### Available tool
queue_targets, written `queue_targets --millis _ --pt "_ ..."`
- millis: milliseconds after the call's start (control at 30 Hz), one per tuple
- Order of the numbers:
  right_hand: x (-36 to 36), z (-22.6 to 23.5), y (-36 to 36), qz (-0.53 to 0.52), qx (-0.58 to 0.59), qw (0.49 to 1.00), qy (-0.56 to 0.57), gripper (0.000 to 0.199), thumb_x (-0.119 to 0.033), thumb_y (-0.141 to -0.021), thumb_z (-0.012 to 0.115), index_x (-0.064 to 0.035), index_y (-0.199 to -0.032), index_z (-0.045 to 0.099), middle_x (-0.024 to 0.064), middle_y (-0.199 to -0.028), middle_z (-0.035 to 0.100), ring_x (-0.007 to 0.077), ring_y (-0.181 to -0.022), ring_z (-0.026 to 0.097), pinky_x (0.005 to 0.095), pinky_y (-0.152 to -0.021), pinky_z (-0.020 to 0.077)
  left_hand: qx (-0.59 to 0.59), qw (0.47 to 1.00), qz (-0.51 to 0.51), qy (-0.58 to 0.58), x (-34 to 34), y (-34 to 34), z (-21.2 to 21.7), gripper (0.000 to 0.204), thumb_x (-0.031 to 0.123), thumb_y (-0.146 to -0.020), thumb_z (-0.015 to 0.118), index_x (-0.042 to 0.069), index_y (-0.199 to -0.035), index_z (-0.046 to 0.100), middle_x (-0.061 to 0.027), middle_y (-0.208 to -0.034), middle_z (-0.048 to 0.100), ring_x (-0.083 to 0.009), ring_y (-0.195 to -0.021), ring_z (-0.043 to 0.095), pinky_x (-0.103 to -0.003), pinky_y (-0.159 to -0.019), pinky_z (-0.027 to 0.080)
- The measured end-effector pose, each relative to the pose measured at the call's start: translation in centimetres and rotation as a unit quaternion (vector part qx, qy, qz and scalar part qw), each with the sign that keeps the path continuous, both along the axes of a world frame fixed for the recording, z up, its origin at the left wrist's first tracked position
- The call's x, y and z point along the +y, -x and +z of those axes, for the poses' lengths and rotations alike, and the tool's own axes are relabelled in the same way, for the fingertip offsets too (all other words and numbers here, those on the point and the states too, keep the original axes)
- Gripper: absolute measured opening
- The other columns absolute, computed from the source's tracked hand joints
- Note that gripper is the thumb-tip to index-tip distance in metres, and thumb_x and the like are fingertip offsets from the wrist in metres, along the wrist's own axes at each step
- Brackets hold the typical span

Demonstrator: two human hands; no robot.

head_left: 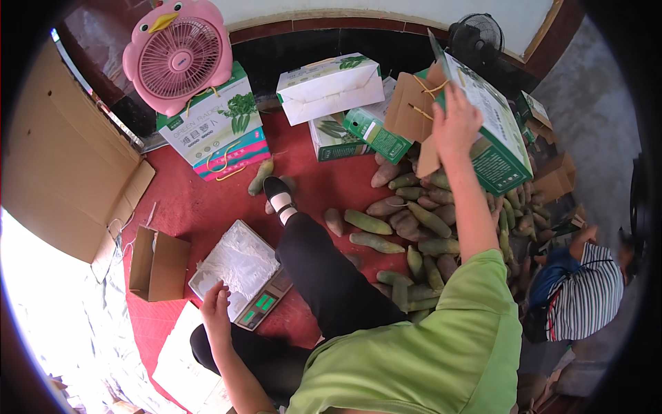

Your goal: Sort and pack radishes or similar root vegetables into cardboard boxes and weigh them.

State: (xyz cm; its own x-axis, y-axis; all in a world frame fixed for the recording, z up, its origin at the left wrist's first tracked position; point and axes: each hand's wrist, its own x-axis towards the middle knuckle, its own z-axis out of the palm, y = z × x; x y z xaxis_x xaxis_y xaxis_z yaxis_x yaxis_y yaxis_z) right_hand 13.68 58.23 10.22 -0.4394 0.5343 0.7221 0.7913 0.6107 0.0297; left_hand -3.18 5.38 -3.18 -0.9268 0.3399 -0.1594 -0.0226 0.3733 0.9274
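Note:
At the upper right my right hand (455, 127) is closed on the open end of a green-and-white cardboard carton (498, 114). The carton tilts over the heap, its brown flap (407, 107) hanging out and yellow cord handles beside my fingers. Beneath it lie green radishes (429, 219) mixed with brownish-pink roots (386, 206), partly hidden by my arm. My left hand (216, 307) hovers by the near edge of a digital scale (233, 265), fingers loosely curled and apart, with nothing visible in them. The scale's platform bears a whitish wrap and its display glows green.
Printed cartons (329, 88) stand along the back wall. A pink fan (181, 62) rests on a carton stack (214, 124) at the back left. A small brown box (158, 263) sits left of the scale. At the right, another person in a striped top (586, 293) is close to the heap.

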Motion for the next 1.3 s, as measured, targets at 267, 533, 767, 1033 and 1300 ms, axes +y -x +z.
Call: queue_targets --millis 267,533,767,1033,1300 --pt "0.9 11.7 -5.3 0.117 0.226 0.967 -0.026 0.034 -0.01 -0.084 0.063 -0.003 -0.117 0.063 0.0148 -0.121 0.062 0.0298 -0.108 0.062 0.0357 -0.092 0.0472 -0.008 0.999 0.013 -0.033 -0.6 -0.4 0.6 0.032 0.016 -0.094 0.056 -0.003 -0.121 0.06 -0.0092 -0.1 0.067 -0.0142 -0.09 0.063 -0.026 -0.076 0.049" --pt "-1.6 15.3 -4.6 0.274 0.416 0.814 0.299 0.034 -0.005 -0.089 0.059 0.004 -0.121 0.06 0.0097 -0.115 0.063 0.0121 -0.101 0.059 0.025 -0.088 0.0455 -0.009 0.998 0.021 -0.059 -0.9 -0.5 1.2 0.033 0.017 -0.094 0.057 -0.003 -0.121 0.06 -0.0091 -0.1 0.067 -0.0135 -0.089 0.063 -0.026 -0.075 0.049" --pt "-6.9 14.1 3.7 0.464 0.326 0.706 0.425 0.036 -0.006 -0.088 0.06 0.0047 -0.123 0.058 0.0107 -0.113 0.064 0.0125 -0.099 0.06 0.0239 -0.087 0.0456 -0.001 0.997 0.041 -0.06 -1.8 -0.2 1.0 0.033 0.018 -0.094 0.055 -0.001 -0.121 0.06 -0.0083 -0.102 0.066 -0.015 -0.09 0.064 -0.027 -0.074 0.05" --pt "-18.1 8.1 17.2 0.623 0.173 0.669 0.367 0.032 -0.007 -0.082 0.063 0.0015 -0.113 0.065 0.0145 -0.117 0.063 0.0213 -0.108 0.06 0.031 -0.094 0.0453 0.18 0.98 0.084 0.013 -2.6 -0.5 2.3 0.063 0.002 -0.08 0.066 0.008 -0.139 0.044 -0.0154 -0.135 0.046 -0.0234 -0.116 0.053 -0.032 -0.086 0.05" --pt "-28.9 1.1 21.5 0.697 0.079 0.473 0.533 0.032 0.004 -0.089 0.054 -0.002 -0.118 0.064 0.0016 -0.115 0.059 0.0108 -0.105 0.057 0.0249 -0.09 0.0452 0.471 0.833 0.251 0.148 -6.1 -2.0 4.2 0.091 0.006 -0.068 0.078 0.006 -0.145 0.03 -0.0175 -0.152 0.023 -0.0385 -0.14 0.023 -0.051 -0.114 0.02"
